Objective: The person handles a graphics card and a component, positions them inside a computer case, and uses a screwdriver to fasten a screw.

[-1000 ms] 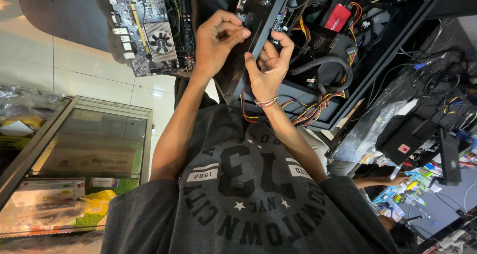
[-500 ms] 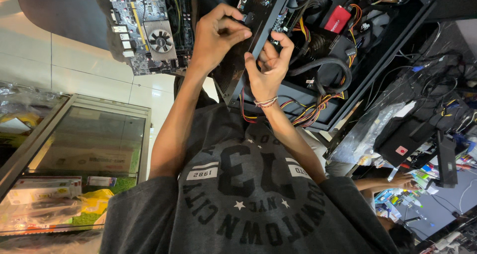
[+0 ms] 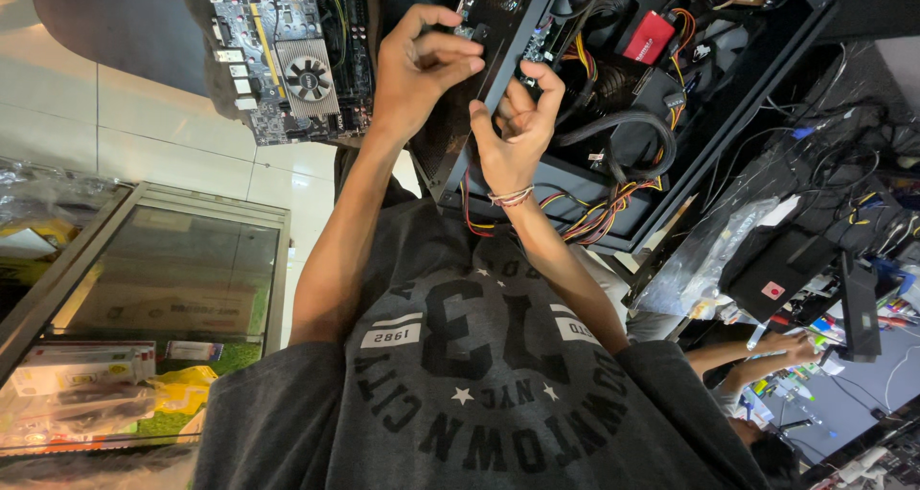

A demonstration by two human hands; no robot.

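A black bracket (image 3: 498,45) — a narrow, flat metal piece — stands at the front edge of an open computer case (image 3: 671,155), and both hands are on it. The left hand (image 3: 422,68) comes at it from the left side, fingers (image 3: 450,54) curled together and pressed against the bracket's upper part; whether they pinch it or only push is hard to tell. The right hand (image 3: 513,131) sits just below, thumb and forefinger closed on the bracket's lower edge, the other fingers half bent. A thread bracelet (image 3: 511,199) circles that wrist.

Inside the case, just beside the hands, a thick black cable (image 3: 623,126) loops round, and a bundle of red, yellow and orange wires (image 3: 594,217) spills along the lower wall. A red box (image 3: 649,38) lies deeper in, near the top of the case.

To the left of the left hand a circuit board (image 3: 287,54) lies with a small fan (image 3: 309,76) on a silver heat sink — close to the case, apart from the hands. Below it is white tiled floor (image 3: 144,136), and further left a glass cabinet (image 3: 153,279) with packets inside.

To the right a cluttered desk (image 3: 824,260) carries black boxes and tangled leads. Another person's arm (image 3: 757,356) reaches in at the lower right, well apart from the work.
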